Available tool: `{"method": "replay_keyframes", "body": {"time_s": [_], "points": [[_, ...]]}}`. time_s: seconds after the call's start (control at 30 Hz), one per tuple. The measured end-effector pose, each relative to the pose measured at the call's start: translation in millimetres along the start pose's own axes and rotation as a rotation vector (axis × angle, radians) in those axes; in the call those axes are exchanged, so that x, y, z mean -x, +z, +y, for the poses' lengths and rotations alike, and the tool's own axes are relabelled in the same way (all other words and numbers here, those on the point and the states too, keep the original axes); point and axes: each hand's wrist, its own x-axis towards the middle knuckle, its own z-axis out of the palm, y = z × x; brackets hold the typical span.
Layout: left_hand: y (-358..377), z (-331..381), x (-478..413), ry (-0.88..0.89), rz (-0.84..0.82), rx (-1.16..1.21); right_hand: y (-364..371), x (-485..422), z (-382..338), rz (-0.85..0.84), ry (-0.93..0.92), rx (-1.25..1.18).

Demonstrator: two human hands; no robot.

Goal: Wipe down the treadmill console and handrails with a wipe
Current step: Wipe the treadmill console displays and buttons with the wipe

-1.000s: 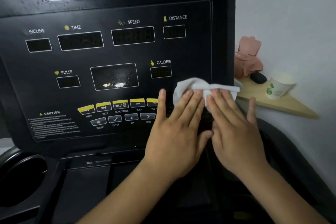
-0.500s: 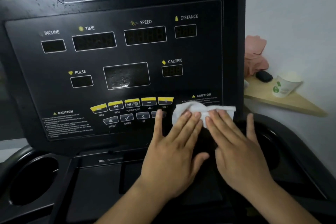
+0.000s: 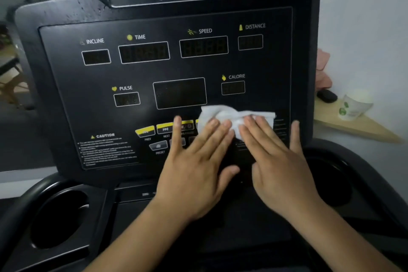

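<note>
Near left, the left holder [image 3: 59, 218] is sitting in the tray. The right holder [image 3: 333, 183] is showing partly behind the right wrist. Left grip [image 3: 194, 172] and right grip [image 3: 280, 168] are lying side by side, both released, fingers straight and pressing flat on the wipe [image 3: 227, 115], pinkies spreading off it. The wipe is lying crumpled on the console [image 3: 265, 66], lower right of the panel, just below CALORIE, covering part of the yellow buttons [image 3: 144, 131]. Displays are showing dark. Far right, a cup [image 3: 353, 106], a black thing [image 3: 326, 95] and something pink [image 3: 323, 73] are sitting on a wooden shelf [image 3: 364, 130].
</note>
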Motion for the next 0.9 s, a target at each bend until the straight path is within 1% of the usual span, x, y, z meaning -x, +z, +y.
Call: {"method": "replay_keyframes", "body": {"time_s": [0.07, 0.17, 0.27, 0.33, 0.4, 0.5, 0.57, 0.63, 0.73, 0.8, 0.9], "points": [[0, -5, 4, -0.017, -0.002, 0.036, 0, -5, -10, -0.023, 0.001, -0.016], [12, -2, 37, -0.002, -0.036, 0.121, 14, 18, -29, -0.062, -0.015, -0.046], [12, -17, 44, 0.009, -0.043, 0.082, 12, 15, -41, -0.087, -0.013, -0.063], [2, -33, 34, -0.033, -0.004, 0.051, 6, -6, -48, -0.077, 0.007, -0.048], [-3, -44, 32, -0.073, 0.014, 0.073, 4, -18, -60, -0.07, 0.014, -0.056], [9, -45, 64, -0.094, 0.003, 0.151, 17, -1, -84, -0.099, -0.025, -0.064], [13, -48, 83, -0.096, -0.024, 0.161, 21, 6, -97, -0.123, -0.058, -0.063], [9, -64, 85, -0.101, -0.032, 0.118, 18, -10, -106, -0.105, -0.082, -0.047], [-4, -93, 80, -0.182, 0.006, 0.094, 9, -43, -124, -0.057, -0.086, -0.058], [-2, -99, 90, -0.213, -0.005, 0.118, 14, -41, -138, -0.083, -0.099, -0.055], [9, -96, 119, -0.212, -0.035, 0.173, 27, -18, -155, -0.15, -0.146, -0.052]]}}
